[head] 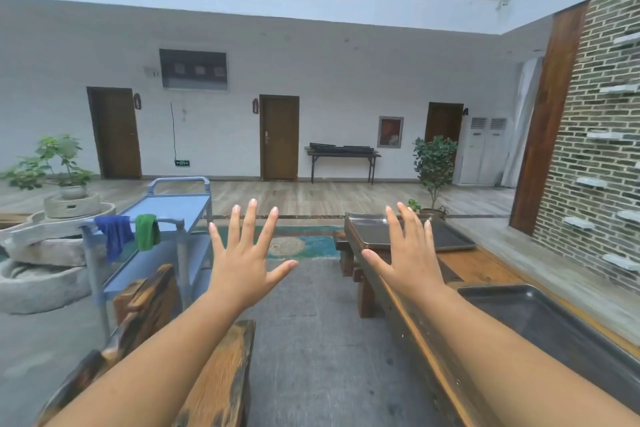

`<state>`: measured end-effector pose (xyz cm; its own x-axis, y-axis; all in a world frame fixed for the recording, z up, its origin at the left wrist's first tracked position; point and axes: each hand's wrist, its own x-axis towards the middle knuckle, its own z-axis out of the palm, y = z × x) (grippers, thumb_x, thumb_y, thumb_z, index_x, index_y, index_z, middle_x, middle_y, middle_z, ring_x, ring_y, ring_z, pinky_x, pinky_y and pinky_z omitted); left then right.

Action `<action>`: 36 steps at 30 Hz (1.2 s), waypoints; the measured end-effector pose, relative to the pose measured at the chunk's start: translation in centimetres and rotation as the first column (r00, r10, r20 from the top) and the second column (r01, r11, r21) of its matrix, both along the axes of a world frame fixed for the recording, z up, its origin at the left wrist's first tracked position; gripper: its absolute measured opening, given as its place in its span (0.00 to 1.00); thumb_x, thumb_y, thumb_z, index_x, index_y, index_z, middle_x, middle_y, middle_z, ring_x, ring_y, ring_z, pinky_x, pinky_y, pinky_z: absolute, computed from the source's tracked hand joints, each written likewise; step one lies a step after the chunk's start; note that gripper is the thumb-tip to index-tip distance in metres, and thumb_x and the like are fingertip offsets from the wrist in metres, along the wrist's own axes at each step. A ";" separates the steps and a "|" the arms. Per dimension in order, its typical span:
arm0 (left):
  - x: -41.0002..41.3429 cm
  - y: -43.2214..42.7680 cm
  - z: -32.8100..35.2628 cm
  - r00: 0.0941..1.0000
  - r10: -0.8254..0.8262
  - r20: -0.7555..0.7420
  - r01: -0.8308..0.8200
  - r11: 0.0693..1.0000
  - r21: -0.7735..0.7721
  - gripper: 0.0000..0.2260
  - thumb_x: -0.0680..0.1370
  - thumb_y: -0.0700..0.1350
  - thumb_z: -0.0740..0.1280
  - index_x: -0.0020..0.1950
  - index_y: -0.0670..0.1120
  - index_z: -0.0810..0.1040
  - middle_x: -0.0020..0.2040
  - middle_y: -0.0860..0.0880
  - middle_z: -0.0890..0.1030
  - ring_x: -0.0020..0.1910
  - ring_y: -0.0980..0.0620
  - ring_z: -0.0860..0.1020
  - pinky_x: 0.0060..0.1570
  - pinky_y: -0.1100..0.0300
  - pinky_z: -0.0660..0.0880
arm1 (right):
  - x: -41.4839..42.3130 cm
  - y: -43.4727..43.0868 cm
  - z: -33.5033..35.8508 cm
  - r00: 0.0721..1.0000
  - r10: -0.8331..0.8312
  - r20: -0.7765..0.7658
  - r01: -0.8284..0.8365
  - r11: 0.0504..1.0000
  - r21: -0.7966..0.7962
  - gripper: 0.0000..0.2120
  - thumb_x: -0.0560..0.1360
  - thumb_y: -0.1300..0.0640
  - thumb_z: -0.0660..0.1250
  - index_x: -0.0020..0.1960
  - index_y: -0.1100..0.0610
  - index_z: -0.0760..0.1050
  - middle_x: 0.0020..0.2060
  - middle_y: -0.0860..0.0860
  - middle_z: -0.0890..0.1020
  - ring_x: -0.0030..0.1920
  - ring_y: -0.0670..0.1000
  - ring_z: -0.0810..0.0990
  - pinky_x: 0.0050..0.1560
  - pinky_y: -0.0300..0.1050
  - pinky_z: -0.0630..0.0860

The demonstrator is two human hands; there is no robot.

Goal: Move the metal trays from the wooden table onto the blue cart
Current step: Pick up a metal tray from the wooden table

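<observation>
The head view shows two bare hands held up in the air with nothing in them. The left hand (pixel 242 253) has its fingers spread wide apart, palm facing away. The right hand (pixel 410 255) is spread wide too.

Just behind the right hand's fingers sits a far metal tray (pixel 370 230) on the wooden table (pixel 481 267). The fingers cover part of it but do not seem to touch it. A darker flat tray (pixel 452 237) lies right beside it, past the little finger. Below the right wrist, a near metal tray (pixel 554 326) rests on the same table, close to the arm.

Off to the side of the left hand's little finger stands the blue cart (pixel 173 206). Its top shelf has no trays on it. A blue cloth (pixel 114 236) and a green cloth (pixel 147 230) hang over its rail. Under the left arm is a wooden bench (pixel 221 381). Between the two hands you can see the grey rug (pixel 311 322) on the floor.
</observation>
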<state>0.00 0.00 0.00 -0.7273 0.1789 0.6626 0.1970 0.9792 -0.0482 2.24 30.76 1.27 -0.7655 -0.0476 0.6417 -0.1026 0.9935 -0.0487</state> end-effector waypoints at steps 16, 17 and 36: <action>-19.3 11.0 -0.3 0.999 0.032 0.028 -0.031 0.999 -0.009 0.41 0.72 0.77 0.44 0.79 0.58 0.39 0.81 0.45 0.42 0.79 0.40 0.42 0.71 0.29 0.51 | -20.3 11.0 -1.6 0.998 0.061 0.015 -0.060 0.996 -0.064 0.45 0.73 0.26 0.46 0.80 0.53 0.46 0.79 0.53 0.50 0.79 0.54 0.45 0.78 0.60 0.48; -20.3 11.8 -0.5 0.999 0.030 0.040 -0.030 1.000 0.003 0.41 0.72 0.77 0.43 0.79 0.58 0.40 0.81 0.45 0.43 0.79 0.39 0.44 0.70 0.29 0.52 | -21.0 11.7 -1.9 0.998 0.055 0.023 -0.054 0.997 -0.060 0.45 0.73 0.26 0.44 0.80 0.53 0.46 0.79 0.53 0.49 0.79 0.54 0.45 0.78 0.60 0.47; -43.7 32.1 -7.5 0.899 -0.353 0.259 0.373 0.927 -0.032 0.42 0.70 0.78 0.40 0.79 0.58 0.40 0.81 0.47 0.44 0.80 0.42 0.44 0.73 0.35 0.55 | -32.1 29.6 -10.1 0.918 -0.342 0.200 0.358 0.932 -0.050 0.46 0.72 0.24 0.44 0.79 0.52 0.45 0.79 0.52 0.50 0.79 0.54 0.47 0.78 0.58 0.50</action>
